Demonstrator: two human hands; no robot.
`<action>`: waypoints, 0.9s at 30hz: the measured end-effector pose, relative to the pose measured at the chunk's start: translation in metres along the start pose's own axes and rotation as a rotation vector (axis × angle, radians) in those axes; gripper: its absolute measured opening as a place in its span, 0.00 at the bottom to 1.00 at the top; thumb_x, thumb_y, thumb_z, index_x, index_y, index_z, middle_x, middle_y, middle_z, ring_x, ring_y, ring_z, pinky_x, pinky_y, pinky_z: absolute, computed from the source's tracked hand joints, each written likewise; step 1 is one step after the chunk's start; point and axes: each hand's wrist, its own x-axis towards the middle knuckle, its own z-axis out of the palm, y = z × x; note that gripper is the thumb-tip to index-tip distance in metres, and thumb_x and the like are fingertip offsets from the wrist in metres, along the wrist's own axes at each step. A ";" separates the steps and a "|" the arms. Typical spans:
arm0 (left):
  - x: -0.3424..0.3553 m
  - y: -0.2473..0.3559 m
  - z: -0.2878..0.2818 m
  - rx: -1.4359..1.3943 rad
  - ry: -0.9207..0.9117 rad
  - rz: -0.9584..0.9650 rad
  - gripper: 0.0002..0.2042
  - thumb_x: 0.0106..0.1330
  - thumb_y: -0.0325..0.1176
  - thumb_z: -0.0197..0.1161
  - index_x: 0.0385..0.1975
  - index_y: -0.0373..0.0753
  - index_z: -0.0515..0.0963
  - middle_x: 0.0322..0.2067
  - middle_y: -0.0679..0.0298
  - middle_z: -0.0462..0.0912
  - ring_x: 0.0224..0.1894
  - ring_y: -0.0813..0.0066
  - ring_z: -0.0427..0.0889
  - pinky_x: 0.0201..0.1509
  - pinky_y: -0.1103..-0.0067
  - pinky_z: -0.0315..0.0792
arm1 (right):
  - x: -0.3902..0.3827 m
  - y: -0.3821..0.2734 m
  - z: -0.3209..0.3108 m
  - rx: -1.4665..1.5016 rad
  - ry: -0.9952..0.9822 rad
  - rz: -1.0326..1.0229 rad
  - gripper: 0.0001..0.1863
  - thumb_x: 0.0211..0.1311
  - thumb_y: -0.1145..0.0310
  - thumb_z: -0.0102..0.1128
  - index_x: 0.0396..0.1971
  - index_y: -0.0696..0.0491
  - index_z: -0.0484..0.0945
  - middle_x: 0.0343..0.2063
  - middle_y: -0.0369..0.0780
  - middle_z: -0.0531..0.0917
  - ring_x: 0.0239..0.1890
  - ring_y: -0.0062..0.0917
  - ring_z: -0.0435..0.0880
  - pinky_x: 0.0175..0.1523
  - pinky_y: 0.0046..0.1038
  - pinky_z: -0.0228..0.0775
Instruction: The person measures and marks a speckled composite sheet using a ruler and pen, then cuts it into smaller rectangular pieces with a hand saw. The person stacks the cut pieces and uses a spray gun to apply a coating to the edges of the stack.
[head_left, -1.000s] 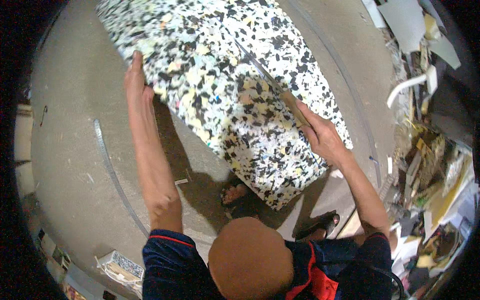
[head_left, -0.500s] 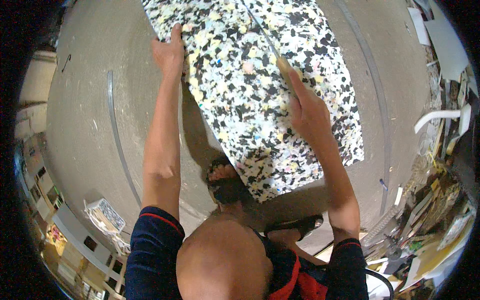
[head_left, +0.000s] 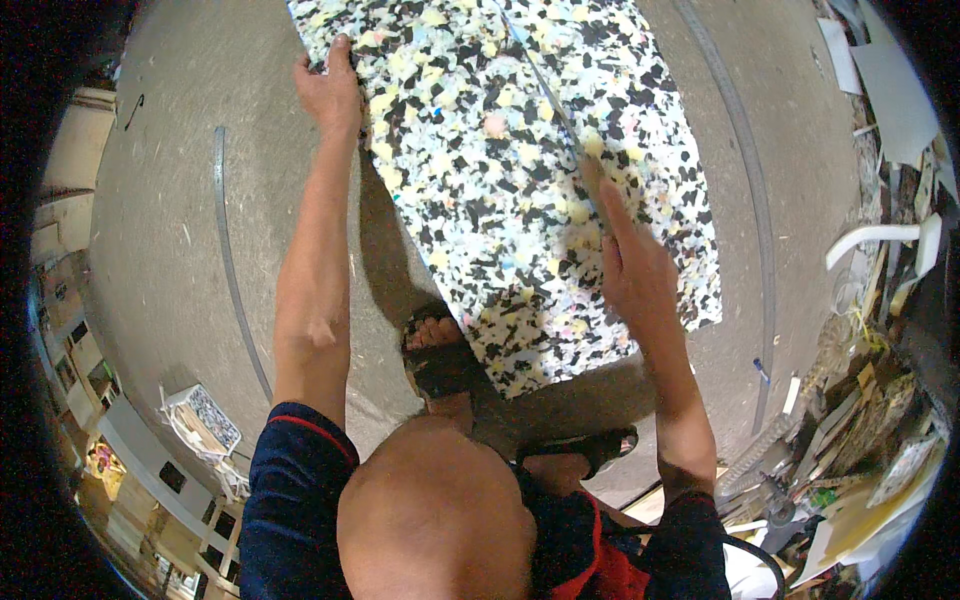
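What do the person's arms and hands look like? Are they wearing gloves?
No gloves: the left hand and right hand are both bare. The forearms are bare too. The left sleeve and right sleeve are short and dark navy, with thin red trim near their edges.

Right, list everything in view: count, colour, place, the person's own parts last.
speckled sheet: one, white, black and yellow, upper middle
knife: one, brown-handled, over the sheet
floor strips: two, grey, left and right
hook-shaped piece: one, dark, upper left
container: one, white and speckled, lower left
bent piece: one, white, far right
small item: one, blue, right
scrap pile: uncountable, mixed colours, right edge
boxy shapes: several, pale, left edge
floor: one, grey-brown, all around
sleeves: two, dark blue, bottom
sandalled feet: two, black sandals, lower middle
head: one, bottom
left hand: one, at the sheet's left edge
right hand: one, on the knife handle
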 end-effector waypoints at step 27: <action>-0.014 -0.006 0.029 -0.242 0.140 0.039 0.41 0.58 0.46 0.78 0.60 0.21 0.66 0.51 0.43 0.78 0.48 0.61 0.81 0.53 0.70 0.76 | -0.131 0.074 0.008 -0.166 0.008 0.049 0.37 0.65 0.74 0.58 0.74 0.38 0.61 0.27 0.44 0.78 0.23 0.37 0.80 0.27 0.36 0.74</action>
